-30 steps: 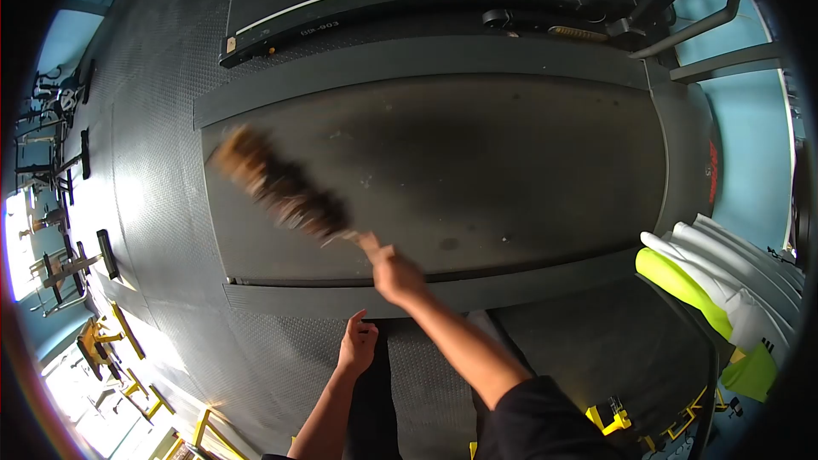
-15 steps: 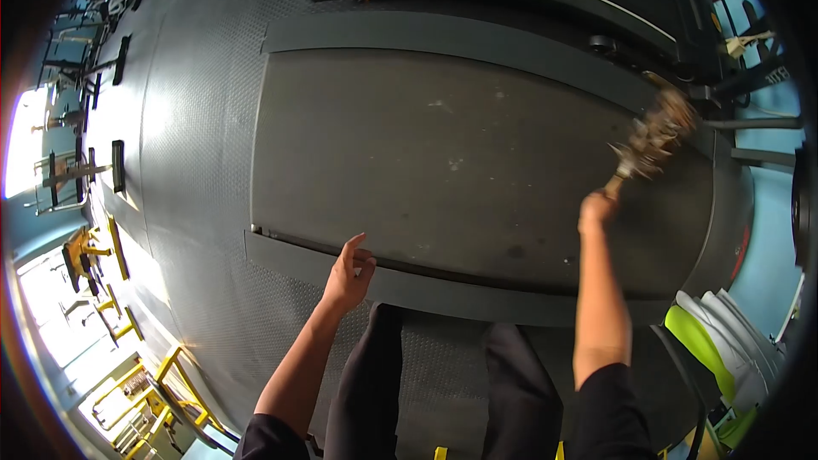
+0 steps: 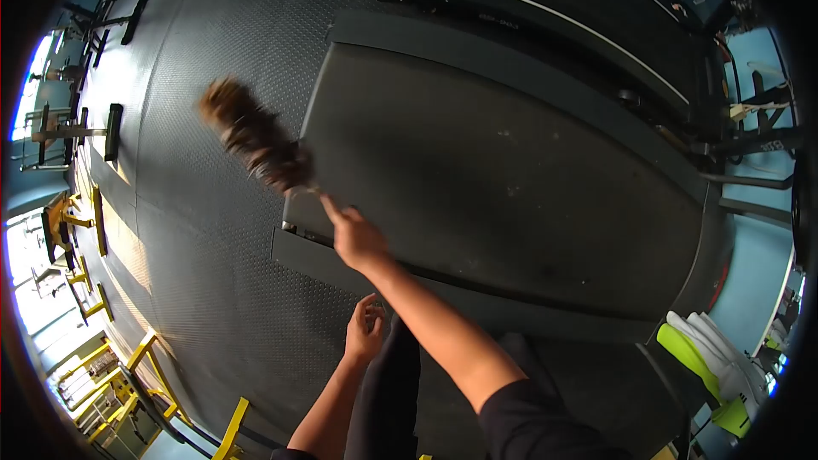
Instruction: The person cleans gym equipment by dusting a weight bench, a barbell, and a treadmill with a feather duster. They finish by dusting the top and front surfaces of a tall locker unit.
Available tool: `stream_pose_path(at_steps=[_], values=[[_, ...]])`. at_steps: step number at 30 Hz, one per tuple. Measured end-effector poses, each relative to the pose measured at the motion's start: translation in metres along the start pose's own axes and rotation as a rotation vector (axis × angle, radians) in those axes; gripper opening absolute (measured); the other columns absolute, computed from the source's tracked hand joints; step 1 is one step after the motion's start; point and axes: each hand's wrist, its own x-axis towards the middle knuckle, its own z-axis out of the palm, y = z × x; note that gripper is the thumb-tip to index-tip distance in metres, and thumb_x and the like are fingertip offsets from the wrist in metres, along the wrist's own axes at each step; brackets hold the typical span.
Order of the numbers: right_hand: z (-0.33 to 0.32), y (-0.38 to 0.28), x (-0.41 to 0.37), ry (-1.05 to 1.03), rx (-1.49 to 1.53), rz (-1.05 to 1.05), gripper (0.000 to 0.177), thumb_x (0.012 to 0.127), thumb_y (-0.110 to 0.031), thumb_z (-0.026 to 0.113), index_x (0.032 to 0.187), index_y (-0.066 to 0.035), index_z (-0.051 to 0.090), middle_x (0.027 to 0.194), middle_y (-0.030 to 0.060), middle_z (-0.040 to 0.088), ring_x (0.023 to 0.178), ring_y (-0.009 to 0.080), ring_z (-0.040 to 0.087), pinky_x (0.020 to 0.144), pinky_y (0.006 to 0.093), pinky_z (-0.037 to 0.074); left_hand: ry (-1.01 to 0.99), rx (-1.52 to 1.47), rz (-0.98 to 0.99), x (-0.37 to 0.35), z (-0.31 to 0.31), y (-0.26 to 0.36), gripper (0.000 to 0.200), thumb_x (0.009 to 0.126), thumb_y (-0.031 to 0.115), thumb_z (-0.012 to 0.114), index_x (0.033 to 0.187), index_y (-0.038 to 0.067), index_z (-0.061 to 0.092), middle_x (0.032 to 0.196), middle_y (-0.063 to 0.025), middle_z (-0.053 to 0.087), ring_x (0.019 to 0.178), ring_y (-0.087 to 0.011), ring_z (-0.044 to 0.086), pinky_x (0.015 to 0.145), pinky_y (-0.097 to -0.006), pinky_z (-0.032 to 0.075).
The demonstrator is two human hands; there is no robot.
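Observation:
My right hand [image 3: 358, 240] grips the thin handle of a brown feather duster [image 3: 254, 136]. The blurred feather head hangs over the black rubber floor just past the rear left end of a treadmill belt [image 3: 511, 196]. My right arm crosses in front of my body toward the left. My left hand [image 3: 366, 330] hovers low near my legs, fingers loosely curled, holding nothing. It is close to the treadmill's near side rail [image 3: 477, 294].
A second treadmill [image 3: 545, 13] runs parallel beyond the first. Its console frame and cables [image 3: 750, 119] stand at the right. Weight benches and yellow racks [image 3: 77, 230] line the far left. A white and lime green object [image 3: 707, 353] sits at the lower right.
The duster swung from the treadmill's right front end across the belt to its left rear end. My left hand dropped from the side rail toward my legs.

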Motion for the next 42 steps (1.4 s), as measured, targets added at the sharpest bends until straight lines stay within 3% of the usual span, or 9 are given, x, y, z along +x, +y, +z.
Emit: stream_pose_path(at_steps=[2,4,9,11,13,19,25,33,42], values=[[0.0,0.05,-0.02,0.346,-0.044,-0.075,0.063,0.09,-0.002,0.05,0.151,-0.01,0.036,0.09,0.0207,0.061,0.08,0.0379,0.063,0.073,0.046,0.053,-0.005,-0.021,-0.03,-0.002,-0.008,-0.018,0.044,0.095,0.004,0.057,0.138,0.005,0.045,0.102,-0.0079,0.06,0.096,-0.016,0.064,0.087,-0.0308,0.051],[-0.042,0.073,-0.025,0.524,-0.04,0.16,0.06,0.095,-0.002,0.047,0.152,-0.005,0.031,0.09,0.0215,0.059,0.08,0.0361,0.063,0.072,0.0434,0.052,-0.022,-0.064,-0.042,0.001,-0.02,-0.008,0.045,0.095,0.005,0.057,0.138,0.006,0.045,0.102,-0.0078,0.061,0.096,-0.0157,0.064,0.087,-0.031,0.051],[-0.092,0.129,0.045,0.711,-0.115,0.454,0.057,0.097,0.0,0.044,0.151,0.003,0.026,0.12,0.0302,0.058,0.106,0.0412,0.062,0.087,0.0432,0.052,-0.063,-0.097,-0.011,0.03,-0.047,-0.011,0.045,0.096,0.005,0.057,0.139,0.007,0.044,0.102,-0.0081,0.061,0.094,-0.0153,0.064,0.085,-0.0315,0.052],[-0.082,0.124,0.081,0.491,-0.149,0.522,0.054,0.098,-0.002,0.044,0.15,0.001,0.029,0.113,0.0293,0.061,0.101,0.0433,0.062,0.085,0.0462,0.052,-0.08,-0.051,0.042,0.044,-0.056,-0.011,0.046,0.095,0.004,0.058,0.138,0.007,0.045,0.102,-0.009,0.061,0.093,-0.0163,0.065,0.083,-0.0315,0.052],[-0.072,0.067,0.11,0.123,-0.188,0.381,0.048,0.099,-0.006,0.042,0.147,-0.003,0.037,0.106,0.0279,0.064,0.097,0.0448,0.063,0.084,0.0491,0.052,-0.072,-0.057,0.035,0.051,-0.066,0.002,0.047,0.093,0.005,0.059,0.138,0.006,0.045,0.101,-0.0107,0.063,0.094,-0.0197,0.066,0.084,-0.0329,0.052],[0.034,0.006,0.093,-0.382,-0.364,-0.216,0.045,0.098,-0.019,0.042,0.142,-0.011,0.05,0.116,0.0183,0.064,0.097,0.0394,0.065,0.081,0.0486,0.054,-0.071,-0.006,0.072,0.057,-0.078,-0.007,0.048,0.091,0.003,0.059,0.137,0.003,0.045,0.101,-0.0118,0.064,0.095,-0.0213,0.066,0.083,-0.0329,0.053],[0.061,0.045,-0.105,0.203,0.057,0.051,0.038,0.094,-0.015,0.056,0.132,-0.008,0.056,0.106,0.0184,0.066,0.088,0.038,0.067,0.07,0.0456,0.056,-0.094,0.054,0.008,0.045,-0.078,-0.001,0.046,0.088,0.005,0.063,0.133,0.003,0.051,0.105,-0.0137,0.066,0.099,-0.0256,0.067,0.086,-0.0349,0.052],[-0.075,0.138,-0.309,0.734,-0.147,0.673,0.027,0.096,-0.014,0.057,0.121,-0.003,0.053,0.084,0.016,0.064,0.07,0.032,0.065,0.064,0.0406,0.052,-0.366,0.302,0.078,0.046,-0.015,-0.005,0.053,0.092,0.007,0.062,0.14,0.011,0.041,0.104,-0.0106,0.063,0.09,-0.0235,0.066,0.08,-0.0394,0.054],[-0.269,0.31,-0.423,1.217,-0.346,0.898,0.044,0.097,-0.004,0.045,0.14,0.0,0.039,0.134,0.0283,0.053,0.122,0.044,0.054,0.1,0.0455,0.045,-0.463,0.503,0.204,0.035,0.118,0.084,0.05,0.091,0.011,0.061,0.138,0.009,0.044,0.107,-0.011,0.065,0.094,-0.0262,0.067,0.083,-0.0405,0.054]])
